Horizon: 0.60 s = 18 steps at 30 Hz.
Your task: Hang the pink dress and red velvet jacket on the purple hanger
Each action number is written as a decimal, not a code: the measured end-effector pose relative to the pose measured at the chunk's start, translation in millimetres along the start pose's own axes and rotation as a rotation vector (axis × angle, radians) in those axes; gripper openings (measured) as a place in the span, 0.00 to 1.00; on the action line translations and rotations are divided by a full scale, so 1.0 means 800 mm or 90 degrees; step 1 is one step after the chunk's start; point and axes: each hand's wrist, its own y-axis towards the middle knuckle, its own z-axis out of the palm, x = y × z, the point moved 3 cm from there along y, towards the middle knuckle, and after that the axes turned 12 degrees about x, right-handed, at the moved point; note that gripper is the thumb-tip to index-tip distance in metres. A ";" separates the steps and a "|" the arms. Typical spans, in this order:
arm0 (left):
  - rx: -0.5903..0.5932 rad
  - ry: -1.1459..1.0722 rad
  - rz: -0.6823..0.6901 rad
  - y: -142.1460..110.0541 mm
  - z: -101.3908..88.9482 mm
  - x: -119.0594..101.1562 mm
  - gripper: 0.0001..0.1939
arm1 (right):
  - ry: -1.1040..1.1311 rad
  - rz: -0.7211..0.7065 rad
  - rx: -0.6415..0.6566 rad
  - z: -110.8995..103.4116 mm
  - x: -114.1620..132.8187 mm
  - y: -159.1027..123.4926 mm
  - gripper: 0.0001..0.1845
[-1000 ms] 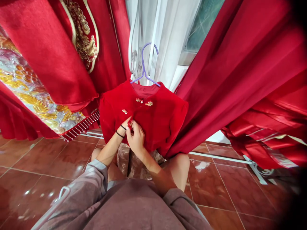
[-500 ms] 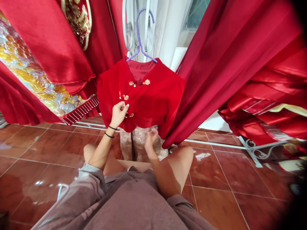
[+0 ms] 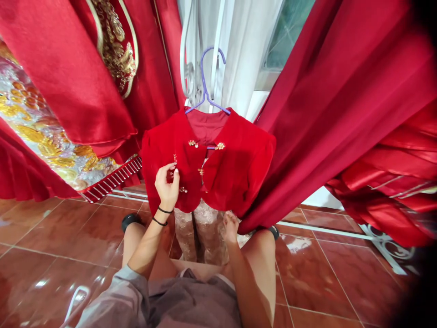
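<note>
A short red velvet jacket (image 3: 235, 168) hangs in front of me on a purple hanger (image 3: 205, 86). Its front is parted below the neck, with gold-and-white flower-like fasteners (image 3: 220, 146) along the edges. My left hand (image 3: 166, 186), two black bands on its wrist, is at the jacket's left part. Its thumb and forefinger are brought close together just below a small dangling ornament (image 3: 175, 158); whatever lies between them is too small to make out. By the hem at the right, my right hand (image 3: 231, 224) has its fingers curled in, and their contents are hidden.
Red garments with gold decoration (image 3: 119, 50) hang at the left, and long red cloth (image 3: 324, 105) drapes at the right. Behind the hanger stands a white metal frame (image 3: 187, 64). Shiny plastic-covered shapes (image 3: 206, 228) stand below the jacket on brown tiles (image 3: 307, 282).
Both hands were together at the jacket's front. My right hand dropped to the hem and moved right. My left hand has come off the front edge, whose overlapping panels now hang apart.
</note>
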 end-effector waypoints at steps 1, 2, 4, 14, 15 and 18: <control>-0.014 0.039 0.010 0.002 -0.002 0.002 0.15 | -0.026 -0.007 -0.045 -0.004 0.011 0.001 0.18; -0.030 0.079 0.012 0.006 -0.003 0.003 0.17 | -0.059 -0.024 -0.086 -0.004 0.028 0.004 0.20; -0.061 0.151 -0.001 0.018 0.003 0.002 0.29 | -0.150 -0.100 -0.128 0.012 0.082 0.018 0.31; -0.067 0.250 -0.023 0.098 -0.024 0.007 0.41 | -0.479 -0.254 -0.075 0.118 0.296 0.167 0.53; -0.058 0.238 -0.002 0.102 -0.041 0.013 0.37 | -0.487 -0.255 -0.087 0.104 0.302 0.179 0.53; 0.004 0.197 0.043 0.116 -0.075 0.027 0.25 | -0.484 -0.313 -0.034 0.059 0.321 0.213 0.45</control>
